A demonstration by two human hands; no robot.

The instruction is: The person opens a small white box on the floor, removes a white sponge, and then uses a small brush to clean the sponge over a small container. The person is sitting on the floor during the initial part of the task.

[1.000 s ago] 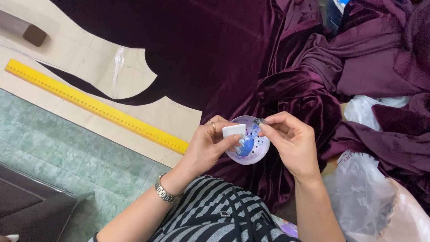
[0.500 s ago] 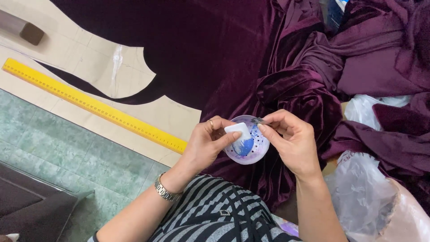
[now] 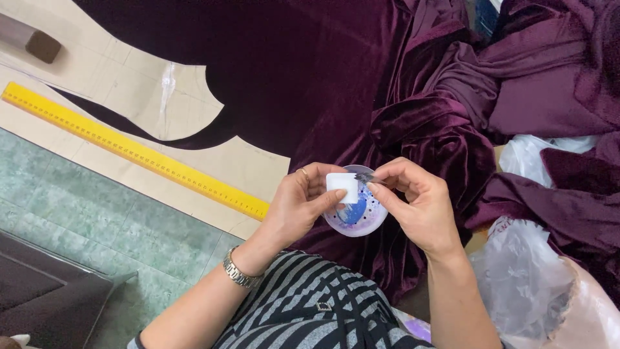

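Observation:
My left hand (image 3: 298, 205) holds a small round container (image 3: 359, 216) with a blue and purple perforated face, and pins a white rectangular block (image 3: 342, 187) against it with thumb and fingers. A ring is on one finger and a metal watch (image 3: 239, 274) on the wrist. My right hand (image 3: 418, 201) pinches a few thin metal pins (image 3: 367, 176) at the container's upper rim. Both hands hover over dark purple velvet fabric (image 3: 310, 84) spread on the table.
A long yellow ruler (image 3: 129, 147) lies diagonally on beige pattern paper (image 3: 123, 90) to the left. Bunched purple velvet (image 3: 536, 71) piles at the upper right. Clear plastic bags (image 3: 529, 278) sit at the lower right. A dark block (image 3: 42, 45) rests top left.
The right hand's fingertips have shifted slightly along the container's upper rim, pinching the pins. The left hand has kept the container and white block almost still.

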